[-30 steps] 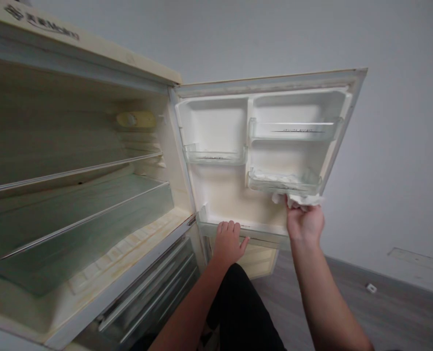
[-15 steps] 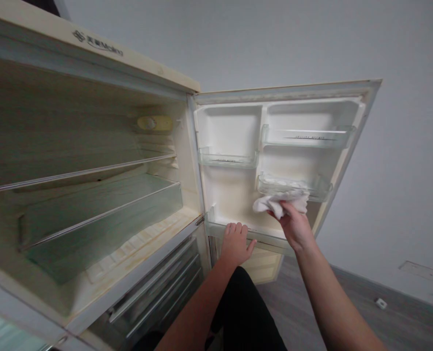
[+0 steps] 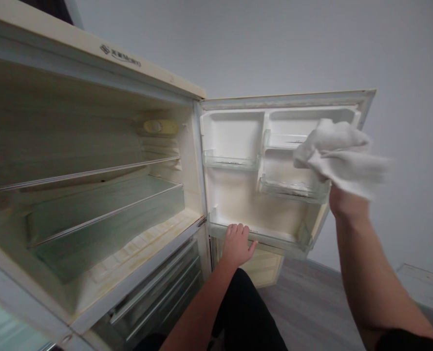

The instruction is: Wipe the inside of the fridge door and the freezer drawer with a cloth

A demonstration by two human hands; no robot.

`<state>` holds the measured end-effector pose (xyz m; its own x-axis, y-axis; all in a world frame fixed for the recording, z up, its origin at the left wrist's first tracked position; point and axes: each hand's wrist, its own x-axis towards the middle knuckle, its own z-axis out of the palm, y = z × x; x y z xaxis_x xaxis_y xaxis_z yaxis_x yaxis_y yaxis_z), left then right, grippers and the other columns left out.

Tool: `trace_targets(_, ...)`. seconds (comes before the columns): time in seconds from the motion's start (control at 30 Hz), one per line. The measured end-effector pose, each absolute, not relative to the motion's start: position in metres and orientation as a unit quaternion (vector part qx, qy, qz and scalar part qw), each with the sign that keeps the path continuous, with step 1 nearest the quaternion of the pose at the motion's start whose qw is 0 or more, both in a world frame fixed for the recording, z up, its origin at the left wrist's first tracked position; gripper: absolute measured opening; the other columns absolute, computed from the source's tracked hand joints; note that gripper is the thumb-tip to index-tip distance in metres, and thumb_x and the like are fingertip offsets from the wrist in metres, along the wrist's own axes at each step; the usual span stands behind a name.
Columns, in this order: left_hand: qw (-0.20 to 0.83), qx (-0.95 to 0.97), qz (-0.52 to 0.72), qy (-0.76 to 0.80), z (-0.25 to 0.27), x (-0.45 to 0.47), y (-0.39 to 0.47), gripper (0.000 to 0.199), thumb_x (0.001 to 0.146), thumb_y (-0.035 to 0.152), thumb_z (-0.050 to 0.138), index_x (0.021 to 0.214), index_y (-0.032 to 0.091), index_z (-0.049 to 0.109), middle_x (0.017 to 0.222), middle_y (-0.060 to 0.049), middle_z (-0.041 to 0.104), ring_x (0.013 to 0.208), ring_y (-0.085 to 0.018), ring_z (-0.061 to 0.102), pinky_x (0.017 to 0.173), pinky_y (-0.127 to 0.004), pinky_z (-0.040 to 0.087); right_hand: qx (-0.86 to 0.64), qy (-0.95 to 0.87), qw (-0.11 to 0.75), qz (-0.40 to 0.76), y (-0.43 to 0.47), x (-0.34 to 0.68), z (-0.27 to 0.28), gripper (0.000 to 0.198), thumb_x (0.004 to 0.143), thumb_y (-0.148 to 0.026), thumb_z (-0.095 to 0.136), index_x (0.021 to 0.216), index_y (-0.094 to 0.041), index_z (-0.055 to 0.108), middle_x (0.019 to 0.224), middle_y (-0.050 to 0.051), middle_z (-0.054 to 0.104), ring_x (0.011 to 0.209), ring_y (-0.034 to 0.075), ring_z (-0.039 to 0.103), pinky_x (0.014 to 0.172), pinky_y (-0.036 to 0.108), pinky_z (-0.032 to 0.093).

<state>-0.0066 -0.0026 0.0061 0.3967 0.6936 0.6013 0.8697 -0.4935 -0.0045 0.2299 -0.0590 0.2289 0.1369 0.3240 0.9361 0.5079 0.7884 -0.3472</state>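
My right hand (image 3: 348,202) is raised at the right with a white cloth (image 3: 335,146) gripped in it. The cloth is blurred and hides most of the fingers; it hangs in front of the outer side of the open refrigerator door (image 3: 234,134). My left hand (image 3: 237,245) has its fingers hooked over the front rim of the lowest clear door shelf (image 3: 284,242), thumb pointing out to the side. Above it on the door are a small left shelf (image 3: 233,162) and two right shelves, the lower one (image 3: 292,191) in plain sight and the upper one partly behind the cloth.
The yellowed refrigerator compartment (image 3: 179,192) stands open at left, with a glass shelf (image 3: 92,173) and a clear drawer (image 3: 128,219). Freezer drawers (image 3: 161,292) and an open lower door (image 3: 262,265) are below. A grey wall (image 3: 413,146) rises behind the door.
My right hand has lifted the cloth up and to the right, away from the lower right door shelf. My left hand stays on the lowest shelf. The view has shifted slightly.
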Motion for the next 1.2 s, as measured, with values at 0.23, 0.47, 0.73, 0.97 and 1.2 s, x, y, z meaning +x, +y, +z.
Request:
trace_targets(0.23,0.17,-0.82,-0.274,-0.473,0.006,-0.009,-0.002,0.039,0.09,0.052,0.064,0.107,0.016,0.061,0.104,-0.011,0.062,0.104,-0.031,0.054,0.102,-0.048,0.041,-0.328,-0.862,0.16,-0.351,-0.011,0.229,0.259,0.061,0.086,-0.007,0.051,0.146,-0.013,0.052,0.151,0.018,0.054,0.145,0.03,0.043,0.114,0.049,0.04)
trace_targets(0.47,0.165,-0.818,-0.277,-0.476,0.007,-0.007,-0.003,0.037,0.09,0.05,0.065,0.107,0.018,0.061,0.104,-0.011,0.062,0.104,-0.031,0.055,0.103,-0.048,0.041,-0.358,-0.838,0.045,-0.409,0.017,0.216,0.273,0.041,0.089,-0.01,0.053,0.128,-0.008,0.065,0.139,0.02,0.059,0.125,0.03,0.056,0.108,0.042,0.039)
trace_targets(0.73,0.173,-0.815,-0.278,-0.479,0.005,-0.003,-0.002,0.034,0.091,0.049,0.063,0.103,0.018,0.061,0.101,-0.01,0.062,0.101,-0.031,0.055,0.099,-0.047,0.042,-0.42,-0.802,0.032,-0.424,0.018,0.206,0.274,0.029,0.091,-0.012,0.054,0.115,-0.012,0.071,0.129,0.019,0.061,0.115,0.03,0.057,0.097,0.039,0.037)
trace_targets(0.97,0.167,-0.817,-0.274,-0.478,0.006,-0.004,-0.002,0.031,0.09,0.048,0.063,0.103,0.02,0.06,0.101,-0.01,0.061,0.101,-0.031,0.054,0.097,-0.047,0.043,-0.475,-0.774,0.058,-0.415,0.007,0.248,0.269,0.034,0.093,-0.008,0.049,0.12,-0.013,0.069,0.117,0.02,0.063,0.103,0.028,0.061,0.089,0.039,0.04)
trace_targets(1.2,0.163,-0.818,-0.272,-0.479,0.007,-0.002,-0.002,0.032,0.091,0.048,0.063,0.105,0.019,0.061,0.102,-0.011,0.062,0.102,-0.031,0.054,0.098,-0.048,0.042,-0.536,-0.763,0.104,-0.345,0.012,0.293,0.255,0.025,0.079,-0.006,0.057,0.095,-0.013,0.074,0.096,0.016,0.065,0.09,0.029,0.061,0.083,0.046,0.045)
